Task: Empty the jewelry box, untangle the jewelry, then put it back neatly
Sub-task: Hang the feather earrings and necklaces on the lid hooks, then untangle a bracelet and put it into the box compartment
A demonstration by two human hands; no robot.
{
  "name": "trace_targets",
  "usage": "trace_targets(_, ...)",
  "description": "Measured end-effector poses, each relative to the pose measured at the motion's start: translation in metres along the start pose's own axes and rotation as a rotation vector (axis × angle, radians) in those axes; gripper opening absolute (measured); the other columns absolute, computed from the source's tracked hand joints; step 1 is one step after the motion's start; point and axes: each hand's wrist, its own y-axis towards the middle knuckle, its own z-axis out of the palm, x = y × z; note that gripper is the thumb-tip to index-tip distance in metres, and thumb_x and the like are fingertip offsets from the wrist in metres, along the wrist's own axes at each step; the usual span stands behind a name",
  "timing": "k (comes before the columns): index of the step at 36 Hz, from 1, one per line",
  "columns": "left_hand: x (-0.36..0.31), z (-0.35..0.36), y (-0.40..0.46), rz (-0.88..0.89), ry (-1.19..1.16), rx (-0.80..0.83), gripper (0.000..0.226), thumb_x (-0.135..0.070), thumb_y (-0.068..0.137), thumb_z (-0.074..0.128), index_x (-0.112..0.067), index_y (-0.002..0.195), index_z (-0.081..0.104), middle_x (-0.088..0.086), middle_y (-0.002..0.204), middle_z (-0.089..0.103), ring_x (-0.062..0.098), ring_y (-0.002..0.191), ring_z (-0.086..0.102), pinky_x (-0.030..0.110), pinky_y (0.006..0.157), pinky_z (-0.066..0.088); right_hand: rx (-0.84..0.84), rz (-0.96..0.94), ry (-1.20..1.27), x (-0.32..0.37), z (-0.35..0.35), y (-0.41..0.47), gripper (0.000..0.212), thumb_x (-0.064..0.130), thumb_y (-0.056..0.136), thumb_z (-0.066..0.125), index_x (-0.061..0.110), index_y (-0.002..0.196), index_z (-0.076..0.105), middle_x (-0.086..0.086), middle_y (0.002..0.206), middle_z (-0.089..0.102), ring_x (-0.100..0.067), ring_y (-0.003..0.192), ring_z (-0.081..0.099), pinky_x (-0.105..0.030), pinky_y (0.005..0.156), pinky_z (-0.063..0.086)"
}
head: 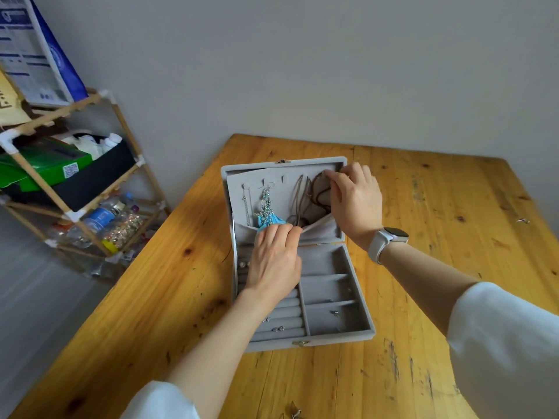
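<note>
A grey velvet jewelry box (360,334) lies open on the wooden table (453,297), its lid (239,173) tilted back. On the lid's panel hang a thin silver chain (246,207), blue feather earrings (266,208), grey cord necklaces (301,201) and a dark brown cord necklace (319,192). My left hand (276,261) pinches the top edge of the lid's pocket (320,229) beside the feathers. My right hand (355,201) pinches the brown cord at its hook near the lid's top right. Small silver earrings (278,329) sit in the ring rolls; tiny pieces (334,312) lie in the right compartments.
A bamboo shelf (90,176) stands left of the table, holding a black bin, a green box, bottles and a jar. Small metal pieces lie on the table at the far right (522,220) and at the near edge (296,412). A grey wall runs behind.
</note>
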Motion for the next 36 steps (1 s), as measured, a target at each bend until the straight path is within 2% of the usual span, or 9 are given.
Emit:
trace_targets(6, -0.002, -0.001, 0.0, -0.014, 0.011, 0.004, 0.039, -0.006, 0.069, 0.062, -0.004, 0.108, 0.06, 0.011, 0.1, 0.062, 0.029, 0.094, 0.057, 0.039, 0.087, 0.046, 0.096, 0.059, 0.075, 0.003, -0.002, -0.015, 0.034, -0.004, 0.082, 0.048, 0.001, 0.113, 0.062, -0.02, 0.091, 0.057, -0.037, 0.083, 0.051, -0.044, 0.064, 0.045)
trace_targets(11, -0.004, -0.003, 0.001, -0.028, 0.029, 0.018, 0.039, -0.006, 0.069, 0.062, -0.004, 0.108, 0.06, 0.01, 0.101, 0.062, 0.029, 0.095, 0.057, 0.039, 0.088, 0.046, 0.217, 0.027, 0.021, 0.001, -0.007, -0.021, 0.044, -0.001, 0.083, 0.044, 0.004, 0.127, 0.052, -0.019, 0.099, 0.054, -0.035, 0.087, 0.048, -0.045, 0.068, 0.044)
trace_targets(14, -0.005, -0.005, 0.001, -0.043, 0.038, 0.027, 0.04, -0.007, 0.069, 0.063, -0.004, 0.109, 0.06, 0.011, 0.103, 0.062, 0.03, 0.096, 0.057, 0.039, 0.089, 0.045, 0.312, 0.001, -0.041, 0.001, -0.01, -0.028, 0.047, 0.002, 0.084, 0.043, 0.003, 0.131, 0.046, -0.019, 0.111, 0.053, -0.037, 0.094, 0.047, -0.045, 0.073, 0.044)
trace_targets(17, -0.008, -0.008, 0.001, -0.069, 0.021, 0.044, 0.045, -0.007, 0.073, 0.06, -0.003, 0.118, 0.055, 0.013, 0.114, 0.059, 0.032, 0.106, 0.053, 0.041, 0.095, 0.041, 0.381, -0.008, -0.035, 0.0, -0.016, -0.041, 0.048, 0.004, 0.084, 0.045, 0.005, 0.132, 0.044, -0.018, 0.125, 0.048, -0.038, 0.106, 0.045, -0.046, 0.08, 0.045)
trace_targets(21, -0.014, -0.017, -0.003, -0.144, -0.033, 0.056, 0.05, -0.012, 0.084, 0.051, -0.004, 0.132, 0.043, 0.013, 0.137, 0.044, 0.029, 0.128, 0.036, 0.04, 0.11, 0.026, 0.401, 0.01, 0.043, 0.0, -0.036, -0.063, 0.044, 0.003, 0.086, 0.046, 0.006, 0.13, 0.047, -0.017, 0.132, 0.046, -0.037, 0.113, 0.045, -0.046, 0.091, 0.043)
trace_targets(24, -0.029, -0.027, -0.017, -0.202, -0.101, 0.042, 0.047, -0.014, 0.086, 0.05, -0.004, 0.131, 0.045, 0.014, 0.14, 0.04, 0.029, 0.132, 0.031, 0.041, 0.11, 0.026, 0.412, 0.038, 0.108, 0.002, -0.059, -0.083, 0.039, 0.002, 0.087, 0.046, 0.004, 0.126, 0.051, -0.015, 0.129, 0.048, -0.033, 0.113, 0.046, -0.04, 0.096, 0.041)
trace_targets(28, -0.063, -0.04, -0.056, -0.24, -0.266, 0.009, 0.036, -0.01, 0.083, 0.055, -0.002, 0.117, 0.057, 0.016, 0.127, 0.051, 0.032, 0.118, 0.046, 0.043, 0.099, 0.038, 0.422, 0.123, 0.179, 0.007, -0.096, -0.117, 0.033, 0.004, 0.089, 0.047, 0.006, 0.121, 0.055, -0.012, 0.119, 0.055, -0.027, 0.111, 0.049, -0.027, 0.093, 0.037)
trace_targets(32, -0.104, -0.042, -0.11, -0.221, -0.444, 0.02, 0.026, -0.007, 0.082, 0.057, -0.004, 0.108, 0.062, 0.012, 0.111, 0.059, 0.029, 0.104, 0.056, 0.039, 0.091, 0.046, 0.451, 0.231, 0.24, 0.012, -0.132, -0.162, 0.028, 0.004, 0.089, 0.048, 0.007, 0.113, 0.062, -0.011, 0.108, 0.061, -0.027, 0.102, 0.054, -0.032, 0.089, 0.043)
trace_targets(36, -0.141, -0.035, -0.162, -0.244, -0.554, 0.104, 0.025, -0.007, 0.084, 0.057, -0.008, 0.108, 0.063, 0.006, 0.11, 0.062, 0.023, 0.103, 0.057, 0.031, 0.09, 0.042, 0.488, 0.266, 0.149, 0.009, -0.156, -0.218, 0.022, 0.012, 0.09, 0.051, 0.013, 0.106, 0.067, -0.008, 0.101, 0.064, -0.027, 0.095, 0.051, -0.03, 0.083, 0.036)
